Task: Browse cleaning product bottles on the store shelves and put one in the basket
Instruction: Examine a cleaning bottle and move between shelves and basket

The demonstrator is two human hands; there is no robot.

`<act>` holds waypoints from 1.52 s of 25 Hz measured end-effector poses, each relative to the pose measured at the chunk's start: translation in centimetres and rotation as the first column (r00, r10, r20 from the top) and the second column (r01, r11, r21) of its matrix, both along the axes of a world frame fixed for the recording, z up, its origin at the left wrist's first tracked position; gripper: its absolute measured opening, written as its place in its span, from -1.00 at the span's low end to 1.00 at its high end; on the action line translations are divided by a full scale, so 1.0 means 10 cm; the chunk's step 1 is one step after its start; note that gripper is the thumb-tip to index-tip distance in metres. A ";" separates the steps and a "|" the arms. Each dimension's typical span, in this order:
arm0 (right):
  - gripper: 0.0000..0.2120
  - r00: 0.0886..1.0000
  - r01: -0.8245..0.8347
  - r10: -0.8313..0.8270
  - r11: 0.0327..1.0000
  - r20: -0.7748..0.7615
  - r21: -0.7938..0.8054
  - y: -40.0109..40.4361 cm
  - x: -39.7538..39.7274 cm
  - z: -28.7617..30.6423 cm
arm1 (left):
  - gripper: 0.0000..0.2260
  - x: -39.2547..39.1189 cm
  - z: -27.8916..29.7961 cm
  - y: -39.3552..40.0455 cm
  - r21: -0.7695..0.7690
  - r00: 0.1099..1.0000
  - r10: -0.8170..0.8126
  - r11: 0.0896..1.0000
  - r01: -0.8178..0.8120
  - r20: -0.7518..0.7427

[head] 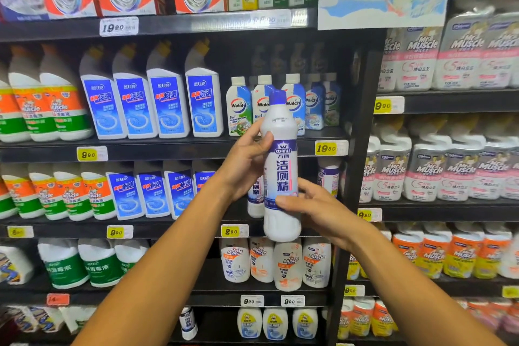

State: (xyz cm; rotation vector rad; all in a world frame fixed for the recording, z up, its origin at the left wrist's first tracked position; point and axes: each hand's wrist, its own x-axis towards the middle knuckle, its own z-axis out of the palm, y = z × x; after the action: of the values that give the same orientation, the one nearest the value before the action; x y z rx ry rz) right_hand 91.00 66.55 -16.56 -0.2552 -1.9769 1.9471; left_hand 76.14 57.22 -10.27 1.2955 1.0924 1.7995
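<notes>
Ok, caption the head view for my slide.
Both hands, left hand and right hand, hold a white purple-capped bottle upright before stocked shelves.

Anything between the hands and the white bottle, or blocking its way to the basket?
Nothing between them: the left hand and right hand already hold the bottle, clear of the shelves. The basket is out of view, so that path cannot be judged.
</notes>
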 end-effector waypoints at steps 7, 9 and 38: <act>-0.56 0.973 0.228 -0.209 0.932 -0.099 0.282 0.17 -0.09 -0.12 | -0.24 -0.04 -0.04 -0.12 -0.002 0.945 0.019 1.000 -0.021 -0.328; -0.61 0.963 0.270 -0.250 0.898 -0.103 0.348 0.19 -0.10 -0.14 | -0.40 -0.04 -0.07 -0.12 0.003 0.912 -0.007 1.000 0.008 -0.411; -0.57 0.939 0.218 -0.211 0.976 0.272 0.005 0.62 -0.12 -1.22 | -0.87 -0.15 -1.16 0.81 -0.386 0.955 0.216 0.878 -0.282 -0.205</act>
State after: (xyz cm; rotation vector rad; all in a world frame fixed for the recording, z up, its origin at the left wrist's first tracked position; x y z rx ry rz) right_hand 89.79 72.73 -28.73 -0.7492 -1.9888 1.8777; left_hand 74.66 65.27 -21.86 1.0850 1.6910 1.5392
